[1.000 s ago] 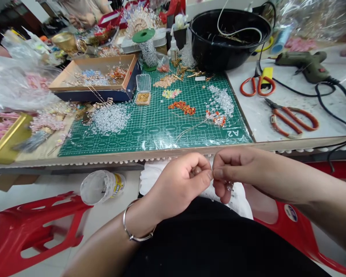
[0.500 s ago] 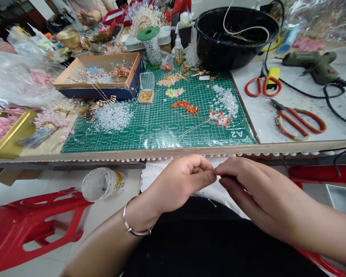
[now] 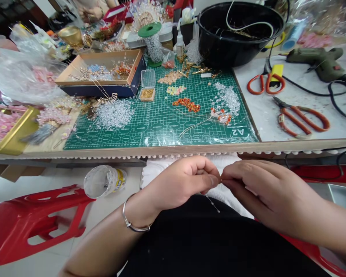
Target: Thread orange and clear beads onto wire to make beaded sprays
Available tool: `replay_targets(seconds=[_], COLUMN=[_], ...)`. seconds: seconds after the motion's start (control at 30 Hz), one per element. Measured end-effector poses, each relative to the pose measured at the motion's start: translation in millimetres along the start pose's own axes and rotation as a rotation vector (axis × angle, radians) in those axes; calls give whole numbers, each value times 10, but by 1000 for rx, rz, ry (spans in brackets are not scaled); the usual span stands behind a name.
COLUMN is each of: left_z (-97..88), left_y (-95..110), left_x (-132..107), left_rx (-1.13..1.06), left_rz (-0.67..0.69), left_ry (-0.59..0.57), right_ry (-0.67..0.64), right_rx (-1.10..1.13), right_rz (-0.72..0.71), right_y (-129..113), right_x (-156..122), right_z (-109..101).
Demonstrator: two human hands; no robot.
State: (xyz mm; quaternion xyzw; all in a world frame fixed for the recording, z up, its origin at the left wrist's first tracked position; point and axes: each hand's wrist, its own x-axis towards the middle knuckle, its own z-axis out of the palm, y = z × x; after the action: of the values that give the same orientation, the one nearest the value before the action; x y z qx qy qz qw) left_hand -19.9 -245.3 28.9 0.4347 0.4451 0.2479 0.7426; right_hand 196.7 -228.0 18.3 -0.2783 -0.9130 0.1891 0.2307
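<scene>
Crowded workbench ahead of you, with a green cutting mat (image 3: 161, 130) spread beyond your hands and a strip of pale wooden edging (image 3: 161, 151) along its near side. Your left hand (image 3: 181, 181) and right hand (image 3: 262, 190) meet just below that edge, fingers curled, thumbs and fingertips closed almost tip to tip. Between them you pinch a thin wire (image 3: 212, 200), which hangs down toward your lap and carries a small clear bead (image 3: 218, 211) at its low end. The pinched part is too small and too hidden to make out more. A metal bangle (image 3: 134, 227) circles your left wrist.

Under your hands lies a white cloth (image 3: 227, 194) on your black clothing (image 3: 190, 246). A clear plastic tub (image 3: 105, 181) sits on the floor to the left of your left hand, above a red plastic stool (image 3: 31, 225).

Straight ahead on the mat are a wired sprig of orange and clear beads (image 3: 220, 116), a heap of clear beads (image 3: 113, 114) and a line of orange beads (image 3: 186, 104). Farther right, on the white bench top, lie orange-handled pliers (image 3: 300, 121), orange-handled scissors (image 3: 265, 84) and a green glue gun (image 3: 314, 63), with a black bowl (image 3: 239, 34) behind them.
</scene>
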Motion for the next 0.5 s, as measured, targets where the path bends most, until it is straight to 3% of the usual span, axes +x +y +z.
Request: replay_targets(seconds=[0.2, 0.5], left_z=[50, 47], left_y=[25, 10], left_x=[-9, -4], left_rx=[129, 192], left_rz=[56, 143], left_ry=[20, 75], right_ry=[83, 116], right_rx=[-33, 215], right_rz=[35, 332], right_y=[-26, -20], right_x=[-8, 12], right_z=[30, 55])
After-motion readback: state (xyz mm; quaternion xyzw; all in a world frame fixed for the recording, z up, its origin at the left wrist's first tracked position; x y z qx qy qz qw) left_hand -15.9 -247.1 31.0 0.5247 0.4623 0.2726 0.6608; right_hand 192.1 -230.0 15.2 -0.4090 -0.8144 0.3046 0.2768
